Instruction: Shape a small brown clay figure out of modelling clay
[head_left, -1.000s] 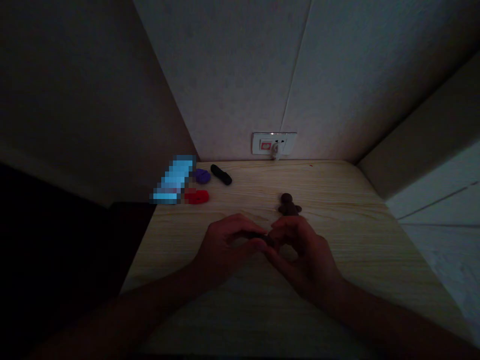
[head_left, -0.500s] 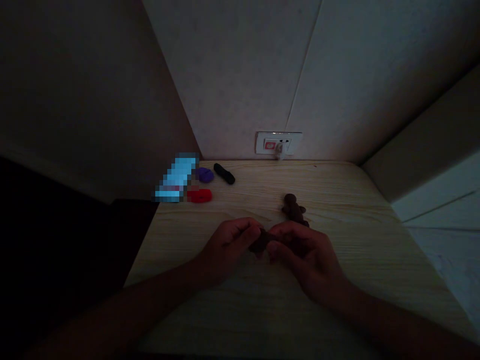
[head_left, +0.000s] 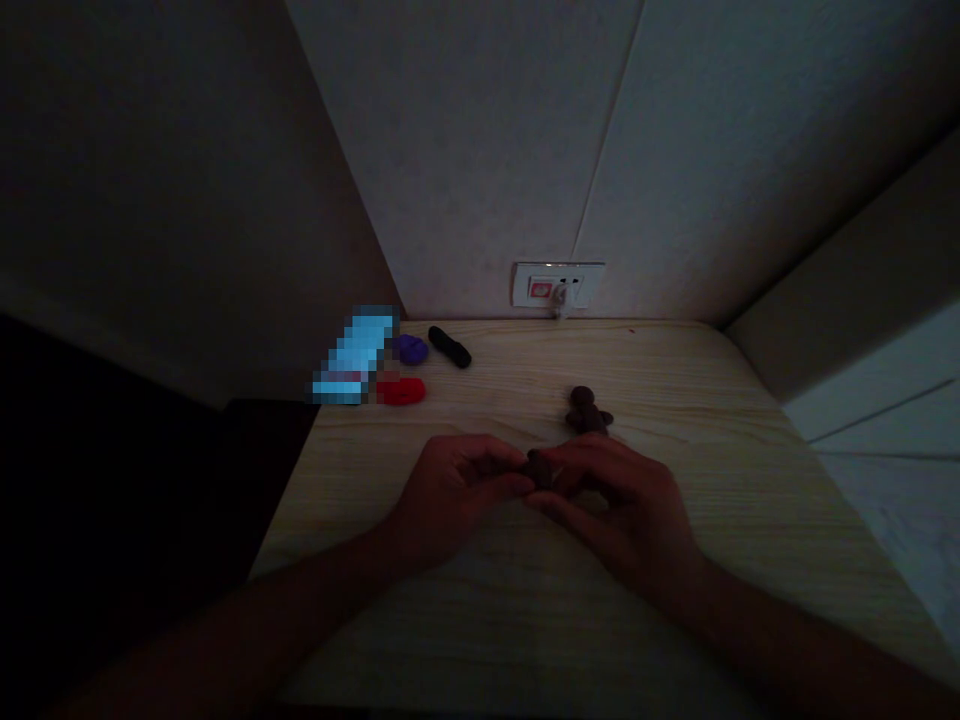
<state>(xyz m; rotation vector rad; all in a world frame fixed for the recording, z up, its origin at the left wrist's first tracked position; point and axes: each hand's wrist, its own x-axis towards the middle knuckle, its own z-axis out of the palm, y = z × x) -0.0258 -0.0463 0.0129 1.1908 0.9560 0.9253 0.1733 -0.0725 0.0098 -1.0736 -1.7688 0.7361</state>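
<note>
Between the fingertips of my left hand (head_left: 457, 495) and my right hand (head_left: 626, 500) is a small lump of dark brown modelling clay (head_left: 539, 470). Both hands pinch it just above the table, and the fingers partly cover it. Just beyond my right hand lies a brown clay figure (head_left: 585, 408) with a round head and small side pieces; its lower end is hidden behind the hand. The light is dim, so fine detail on the clay does not show.
On the wooden table (head_left: 480, 620), at the back left, lie a purple clay lump (head_left: 411, 349), a black clay roll (head_left: 450, 347) and a red clay piece (head_left: 403, 391). A bright, pixelated slab (head_left: 354, 355) is beside them. A wall socket (head_left: 558, 285) with a plug sits behind the table.
The brown lump has been turned between my fingers and looks more upright. My right hand has shifted slightly and covers more of the figure's lower end.
</note>
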